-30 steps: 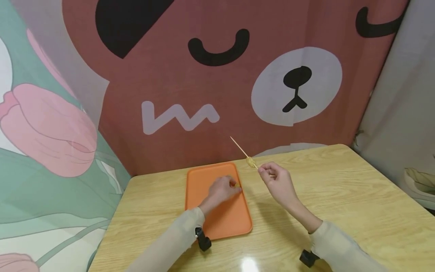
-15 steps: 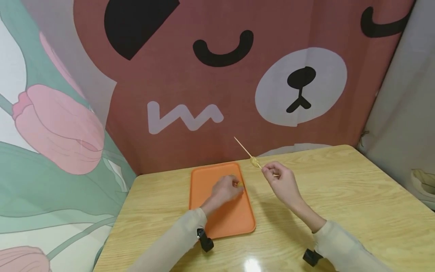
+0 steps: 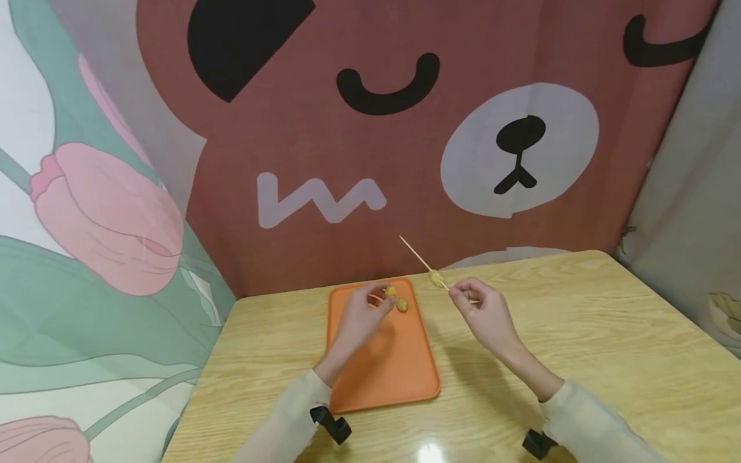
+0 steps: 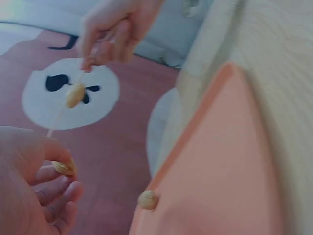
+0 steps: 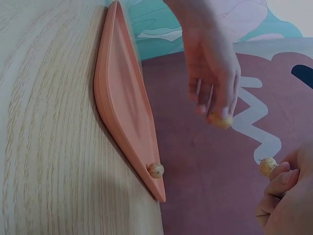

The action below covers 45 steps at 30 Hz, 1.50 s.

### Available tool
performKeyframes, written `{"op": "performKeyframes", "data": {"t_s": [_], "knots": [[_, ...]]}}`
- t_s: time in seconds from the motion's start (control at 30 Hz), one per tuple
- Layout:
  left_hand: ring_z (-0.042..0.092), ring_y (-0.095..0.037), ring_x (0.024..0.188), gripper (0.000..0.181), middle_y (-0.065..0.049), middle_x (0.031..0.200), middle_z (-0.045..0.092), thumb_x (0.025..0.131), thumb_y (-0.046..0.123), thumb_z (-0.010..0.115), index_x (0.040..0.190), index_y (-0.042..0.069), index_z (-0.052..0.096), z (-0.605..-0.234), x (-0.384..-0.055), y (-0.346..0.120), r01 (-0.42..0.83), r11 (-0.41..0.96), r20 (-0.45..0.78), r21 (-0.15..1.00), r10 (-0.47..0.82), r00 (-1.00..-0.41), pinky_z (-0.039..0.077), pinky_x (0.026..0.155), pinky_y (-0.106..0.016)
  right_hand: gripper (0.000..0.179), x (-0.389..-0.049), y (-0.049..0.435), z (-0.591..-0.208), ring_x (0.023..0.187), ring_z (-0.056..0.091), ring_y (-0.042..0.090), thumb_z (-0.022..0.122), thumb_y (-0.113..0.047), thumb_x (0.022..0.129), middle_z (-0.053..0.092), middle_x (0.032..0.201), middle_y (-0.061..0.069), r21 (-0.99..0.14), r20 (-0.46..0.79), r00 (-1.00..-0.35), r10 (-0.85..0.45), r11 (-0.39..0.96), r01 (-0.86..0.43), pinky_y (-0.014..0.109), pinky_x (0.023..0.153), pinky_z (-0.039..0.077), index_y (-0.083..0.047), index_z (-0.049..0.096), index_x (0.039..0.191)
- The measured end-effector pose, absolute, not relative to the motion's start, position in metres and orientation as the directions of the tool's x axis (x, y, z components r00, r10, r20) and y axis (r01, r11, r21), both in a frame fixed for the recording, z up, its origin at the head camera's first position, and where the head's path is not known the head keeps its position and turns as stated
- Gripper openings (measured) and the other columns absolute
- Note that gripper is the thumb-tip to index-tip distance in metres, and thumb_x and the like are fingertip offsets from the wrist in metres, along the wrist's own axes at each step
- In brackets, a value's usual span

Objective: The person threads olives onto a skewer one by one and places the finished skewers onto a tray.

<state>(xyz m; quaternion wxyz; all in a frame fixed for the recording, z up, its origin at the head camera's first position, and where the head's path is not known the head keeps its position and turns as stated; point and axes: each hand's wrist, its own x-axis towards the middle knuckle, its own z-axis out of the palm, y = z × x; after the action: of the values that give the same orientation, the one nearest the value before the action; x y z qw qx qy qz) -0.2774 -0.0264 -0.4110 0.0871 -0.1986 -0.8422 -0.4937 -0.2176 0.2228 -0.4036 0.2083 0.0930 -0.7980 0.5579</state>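
Observation:
My right hand [image 3: 489,318] pinches a thin wooden skewer [image 3: 415,252] near its lower end, tip slanting up and to the left. One yellowish-brown, rough-surfaced ball [image 3: 435,278], like a fried food ball, is threaded on it just ahead of the fingers. Between thumb and fingers, my left hand [image 3: 354,321] pinches a second such ball [image 4: 63,168], raised above the orange tray [image 3: 393,370]. A third ball [image 5: 155,170] lies in the tray at its far right corner. The skewer's shaft is mostly hidden in the right wrist view.
The tray lies on a wood-grain table [image 3: 579,334], near its back edge. Behind hangs a curtain [image 3: 324,141] with a bear print, and a tulip-patterned one [image 3: 110,218] is at the left. Black wrist cameras [image 3: 332,424] hang below both sleeves.
My left hand has risen from the tray's right side and moved back and left with a ball, exposing another ball in the tray. My right hand holds the skewer almost unchanged.

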Motion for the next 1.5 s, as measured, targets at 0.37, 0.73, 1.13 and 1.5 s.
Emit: {"op": "performKeyframes", "data": {"t_s": [0.37,0.73,1.13,1.5], "knots": [[0.070,-0.020,0.093,0.028,-0.005,0.114,0.071,0.100,0.005,0.066,0.127,0.012,0.071,-0.405,-0.282,-0.041,0.412,0.281,0.381,0.867,0.162,-0.910,0.057,0.082,-0.037,0.016,-0.213,0.236,-0.410,0.075,0.064,0.023,0.067,-0.019,0.101,0.067,0.078,-0.002,-0.801,0.474,-0.880,0.032,0.431,-0.416,0.025,0.065,0.052,-0.004,0.070,0.099],[0.065,-0.037,0.111,0.032,-0.022,0.128,0.065,0.105,-0.001,0.052,0.135,0.005,0.058,-0.391,-0.285,-0.045,0.092,-0.249,0.156,0.964,0.250,-0.956,0.053,0.095,-0.038,0.005,-0.208,0.234,-0.407,0.055,0.055,0.014,0.068,-0.018,0.101,0.065,0.072,-0.005,-0.759,0.502,-0.859,-0.099,0.427,-0.492,0.029,0.049,0.046,-0.014,0.070,0.100],[0.062,-0.033,0.112,0.036,-0.023,0.138,0.055,0.104,0.002,0.054,0.140,0.003,0.057,-0.375,-0.286,-0.066,-0.030,-0.506,0.113,0.862,0.250,-0.962,0.049,0.098,-0.032,0.007,-0.192,0.224,-0.388,0.043,0.031,0.004,0.068,-0.012,0.100,0.049,0.060,-0.005,-0.757,0.527,-0.830,-0.181,0.344,-0.556,0.025,0.039,0.031,-0.018,0.070,0.102],[0.064,-0.022,0.095,0.042,-0.010,0.113,0.060,0.103,0.009,0.062,0.144,0.005,0.054,-0.370,-0.291,-0.063,-0.045,-0.592,0.144,0.805,0.267,-0.953,0.052,0.087,-0.025,0.022,-0.181,0.222,-0.380,0.045,0.027,-0.002,0.066,0.004,0.097,0.046,0.061,-0.010,-0.657,0.624,-0.730,-0.276,0.319,-0.683,0.022,0.036,0.028,-0.018,0.067,0.101]]}}
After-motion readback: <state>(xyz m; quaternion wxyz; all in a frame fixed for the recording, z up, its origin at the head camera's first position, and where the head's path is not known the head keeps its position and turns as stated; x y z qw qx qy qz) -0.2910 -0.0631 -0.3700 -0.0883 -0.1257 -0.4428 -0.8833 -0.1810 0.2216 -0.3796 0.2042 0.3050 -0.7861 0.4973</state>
